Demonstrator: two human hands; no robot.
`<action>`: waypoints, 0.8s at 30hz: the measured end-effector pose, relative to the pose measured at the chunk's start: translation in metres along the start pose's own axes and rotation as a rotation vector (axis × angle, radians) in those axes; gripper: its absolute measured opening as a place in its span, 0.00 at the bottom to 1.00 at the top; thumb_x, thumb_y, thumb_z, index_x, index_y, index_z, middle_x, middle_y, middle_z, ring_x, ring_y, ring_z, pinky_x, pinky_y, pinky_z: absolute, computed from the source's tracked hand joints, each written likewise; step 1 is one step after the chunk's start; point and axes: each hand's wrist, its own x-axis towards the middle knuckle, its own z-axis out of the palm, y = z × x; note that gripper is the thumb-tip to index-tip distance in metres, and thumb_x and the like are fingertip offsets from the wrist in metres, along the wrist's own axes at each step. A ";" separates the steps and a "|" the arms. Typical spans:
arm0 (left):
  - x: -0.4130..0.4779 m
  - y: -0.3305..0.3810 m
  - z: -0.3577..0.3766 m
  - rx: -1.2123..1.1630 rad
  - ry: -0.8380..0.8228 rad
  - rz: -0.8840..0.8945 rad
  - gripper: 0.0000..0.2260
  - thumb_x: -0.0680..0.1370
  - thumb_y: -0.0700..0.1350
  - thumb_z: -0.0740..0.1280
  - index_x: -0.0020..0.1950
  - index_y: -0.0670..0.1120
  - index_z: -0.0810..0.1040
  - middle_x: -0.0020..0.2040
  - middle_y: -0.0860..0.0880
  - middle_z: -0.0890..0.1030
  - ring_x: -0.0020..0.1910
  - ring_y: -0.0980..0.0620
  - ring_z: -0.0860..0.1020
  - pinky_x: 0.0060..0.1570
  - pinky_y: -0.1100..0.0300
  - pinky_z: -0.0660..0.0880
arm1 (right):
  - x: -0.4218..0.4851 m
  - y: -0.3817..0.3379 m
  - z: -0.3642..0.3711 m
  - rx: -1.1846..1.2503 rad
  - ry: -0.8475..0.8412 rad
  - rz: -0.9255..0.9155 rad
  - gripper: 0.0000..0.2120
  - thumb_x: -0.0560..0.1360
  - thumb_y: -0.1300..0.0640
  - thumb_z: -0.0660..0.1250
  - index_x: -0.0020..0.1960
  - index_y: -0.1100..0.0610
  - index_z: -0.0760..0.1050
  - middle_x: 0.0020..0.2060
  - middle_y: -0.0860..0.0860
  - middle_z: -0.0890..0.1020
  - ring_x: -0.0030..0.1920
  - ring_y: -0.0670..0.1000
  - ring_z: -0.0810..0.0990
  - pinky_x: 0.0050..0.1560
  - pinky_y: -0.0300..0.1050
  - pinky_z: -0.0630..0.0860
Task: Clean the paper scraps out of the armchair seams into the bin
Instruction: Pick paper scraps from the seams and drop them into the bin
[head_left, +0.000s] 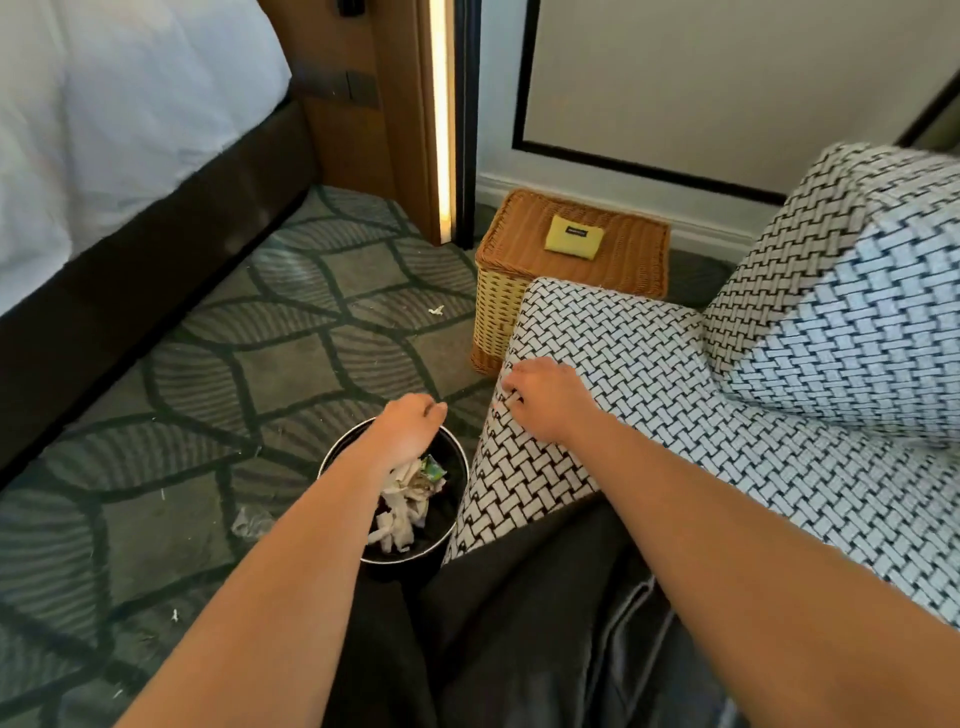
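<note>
Fingers (435, 410) of the left hand (408, 434) curl down over the round black bin (454, 470), which stands on the carpet (260, 364) just beside the armchair (649, 364) and holds crumpled white paper scraps (400, 519) and a green-printed wrapper (434, 467); whether they hold anything cannot be told. The right hand (548, 402) rests on the seat cushion's front corner, its fingers (511, 387) curled at the edge, their grip hidden. A wicker basket (498, 312) beyond carries a yellow pouch (574, 236) on its lid.

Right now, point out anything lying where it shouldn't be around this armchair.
Litter lies loose on the carpet instead of in the bin: a white paper scrap near the wicker basket, a crumpled clear wrapper left of the bin, and a small white fleck nearer the camera.
</note>
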 end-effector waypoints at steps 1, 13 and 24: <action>-0.001 0.014 0.002 0.002 0.001 0.022 0.15 0.82 0.49 0.54 0.48 0.40 0.75 0.51 0.41 0.79 0.52 0.43 0.77 0.51 0.54 0.71 | -0.008 0.012 -0.007 0.054 -0.011 0.044 0.17 0.78 0.55 0.58 0.66 0.54 0.69 0.65 0.52 0.71 0.66 0.53 0.67 0.67 0.53 0.64; -0.017 0.202 0.118 0.119 -0.243 0.410 0.13 0.82 0.50 0.52 0.53 0.46 0.73 0.46 0.51 0.73 0.41 0.56 0.71 0.41 0.64 0.67 | -0.146 0.165 -0.002 0.284 -0.019 0.538 0.19 0.79 0.56 0.59 0.69 0.51 0.66 0.69 0.52 0.68 0.66 0.52 0.69 0.67 0.52 0.64; -0.014 0.259 0.199 0.572 -0.258 0.452 0.24 0.81 0.54 0.54 0.74 0.43 0.60 0.74 0.44 0.63 0.72 0.45 0.63 0.71 0.44 0.58 | -0.231 0.255 0.049 0.182 0.202 0.892 0.23 0.80 0.50 0.49 0.74 0.48 0.52 0.74 0.47 0.57 0.74 0.50 0.52 0.73 0.52 0.46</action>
